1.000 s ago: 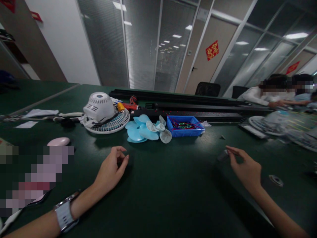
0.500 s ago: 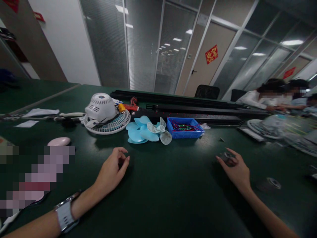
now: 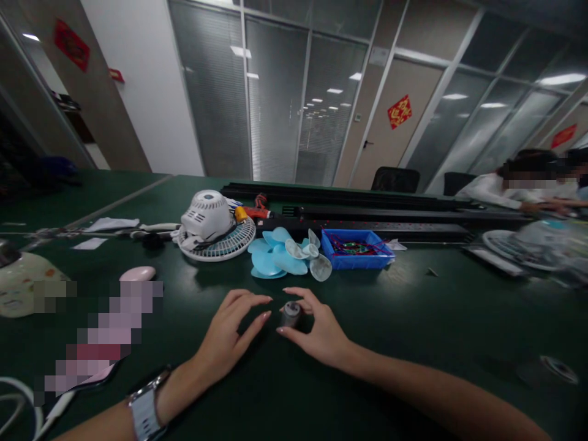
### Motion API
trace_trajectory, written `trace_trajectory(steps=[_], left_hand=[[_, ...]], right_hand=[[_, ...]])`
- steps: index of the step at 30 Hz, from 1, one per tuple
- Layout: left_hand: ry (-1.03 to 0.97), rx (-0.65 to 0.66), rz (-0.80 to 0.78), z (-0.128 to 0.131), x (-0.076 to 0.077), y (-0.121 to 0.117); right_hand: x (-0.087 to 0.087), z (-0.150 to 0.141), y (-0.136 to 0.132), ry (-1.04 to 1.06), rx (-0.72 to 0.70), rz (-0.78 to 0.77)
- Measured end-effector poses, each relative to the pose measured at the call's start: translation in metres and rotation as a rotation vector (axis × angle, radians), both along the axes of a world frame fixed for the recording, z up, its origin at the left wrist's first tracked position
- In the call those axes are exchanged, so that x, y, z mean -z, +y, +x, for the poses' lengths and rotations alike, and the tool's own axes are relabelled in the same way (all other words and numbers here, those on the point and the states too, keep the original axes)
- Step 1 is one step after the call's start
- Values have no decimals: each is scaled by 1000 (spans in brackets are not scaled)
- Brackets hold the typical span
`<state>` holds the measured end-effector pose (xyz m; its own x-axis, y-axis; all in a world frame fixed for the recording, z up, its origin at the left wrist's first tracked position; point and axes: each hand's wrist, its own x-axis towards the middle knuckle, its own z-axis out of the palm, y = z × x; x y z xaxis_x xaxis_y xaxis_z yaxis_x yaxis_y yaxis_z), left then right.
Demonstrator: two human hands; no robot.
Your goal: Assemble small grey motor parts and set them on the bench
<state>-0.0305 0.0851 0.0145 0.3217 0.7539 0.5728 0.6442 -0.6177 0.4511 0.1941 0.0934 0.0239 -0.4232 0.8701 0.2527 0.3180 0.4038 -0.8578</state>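
Near the middle of the green table, my right hand (image 3: 321, 327) curls around a small dark grey cylinder (image 3: 291, 314) with a round, flat top that has holes in it. The thumb is on its near side, and other fingers pass behind it. My left hand (image 3: 239, 327), with a watch on the wrist, is just left of the cylinder. Its thumb and fingers are apart and hold nothing. Beyond the hands lie light blue and clear fan blades (image 3: 285, 257). A blue bin (image 3: 356, 260) of coloured wires stands beside them.
A white fan housing (image 3: 206, 220) rests on its grille at the back left, near an orange power drill (image 3: 258, 211). Long black rails (image 3: 367, 214) run along the back. A ring-shaped part (image 3: 558, 369) lies at right. People sit at the far right.
My right hand has brought the grey cylinder from the right side to the middle, close to my left hand. The left hand's fingers have spread. The view has shifted.
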Motion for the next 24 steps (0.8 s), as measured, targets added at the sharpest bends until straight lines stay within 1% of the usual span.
trace_trajectory(steps=[2, 5, 10, 15, 19, 22, 24], left_hand=[[11, 20, 27, 0, 2, -1], [31, 44, 40, 2, 5, -2], [54, 97, 96, 6, 7, -1], [66, 132, 206, 9, 3, 1], [9, 130, 287, 12, -2, -2], [-58, 132, 323, 15, -3, -5], [-142, 111, 346, 17, -3, -6]], right_hand=[[8, -9, 0, 6, -47, 17], [16, -10, -1, -17, -81, 84], [17, -7, -3, -80, -63, 160], [19, -8, -4, -182, -34, 266], [22, -7, -5, -196, -61, 330], [21, -6, -4, -195, -69, 335], [20, -5, -3, -201, -72, 321]])
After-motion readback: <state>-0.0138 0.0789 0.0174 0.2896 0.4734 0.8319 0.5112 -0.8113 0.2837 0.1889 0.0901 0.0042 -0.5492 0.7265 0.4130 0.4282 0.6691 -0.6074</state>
